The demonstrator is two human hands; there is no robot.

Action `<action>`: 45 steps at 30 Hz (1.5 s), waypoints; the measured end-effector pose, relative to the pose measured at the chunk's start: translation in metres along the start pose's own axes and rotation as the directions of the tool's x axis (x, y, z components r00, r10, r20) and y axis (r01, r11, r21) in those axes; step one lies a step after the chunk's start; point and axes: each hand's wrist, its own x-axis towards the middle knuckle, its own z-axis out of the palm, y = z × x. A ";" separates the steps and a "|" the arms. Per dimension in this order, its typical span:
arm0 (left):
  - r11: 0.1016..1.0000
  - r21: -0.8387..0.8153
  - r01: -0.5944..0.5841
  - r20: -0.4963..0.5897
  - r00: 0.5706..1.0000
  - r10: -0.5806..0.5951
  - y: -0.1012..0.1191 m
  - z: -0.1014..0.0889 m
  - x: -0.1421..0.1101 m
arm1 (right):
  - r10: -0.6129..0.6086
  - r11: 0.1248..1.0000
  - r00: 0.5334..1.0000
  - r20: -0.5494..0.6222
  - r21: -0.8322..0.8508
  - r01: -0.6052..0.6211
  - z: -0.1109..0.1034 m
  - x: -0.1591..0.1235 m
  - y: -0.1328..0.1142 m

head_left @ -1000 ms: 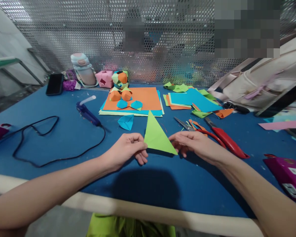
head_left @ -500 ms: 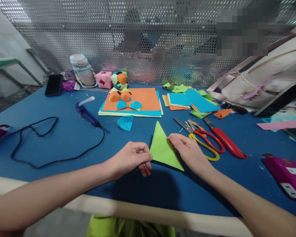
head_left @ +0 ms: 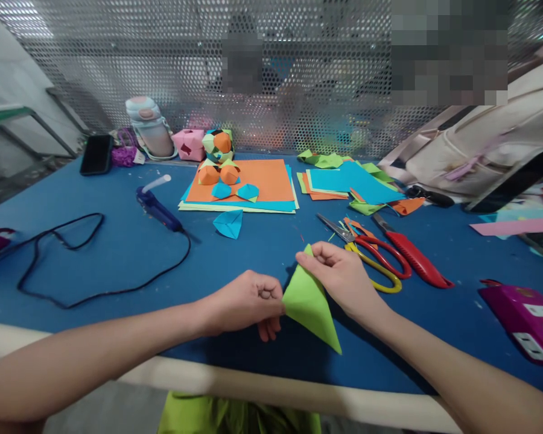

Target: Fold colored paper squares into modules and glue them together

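- Green paper triangle (head_left: 311,306), in the head view, is lying between two bare hands over the blue desk (head_left: 117,253), right of the middle and closer to the near edge than the far one.
- Left hand (head_left: 253,301) is pinching the paper's left corner, thumb and fingers closed narrowly on it; the lower fingers are curling loosely underneath.
- Right hand (head_left: 339,274) is holding the upper corner in a narrow pinch, thumb lying on the face turned to the camera.
- Handling the fold well is probably calling for a light, even pinch, since thin paper is likely denting under hard pressure. Keeping both pinched corners steady and the edges lined up should be helping the crease run straight; letting the loose corner swing could be skewing it.
- In looks, the paper is showing a plain, bright lime face, mostly smooth, bending slightly near the right thumb. Its third corner is pointing freely toward the desk's near edge. Whether any part is touching the desk is hard to tell, and so is the number of layers.
- Around it, a blue folded piece (head_left: 229,224) is lying beyond the left hand. Scissors (head_left: 361,240) and a red cutter (head_left: 416,256) are resting past the right hand, toward the desk's right edge.
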 end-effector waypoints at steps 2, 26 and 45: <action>1.000 -0.001 0.009 0.003 1.000 -0.009 0.000 0.000 0.000 | 0.012 1.000 0.996 -0.086 -0.014 -0.013 0.000 0.000 0.002; 0.987 -0.110 -0.115 -0.176 0.980 0.095 0.001 -0.009 0.002 | -0.019 0.990 0.998 0.054 -0.142 0.026 -0.004 -0.002 0.004; 0.980 -0.017 -0.200 -0.229 0.954 0.191 0.000 -0.016 0.004 | -0.329 0.874 0.923 0.198 -0.307 0.377 -0.008 -0.002 0.014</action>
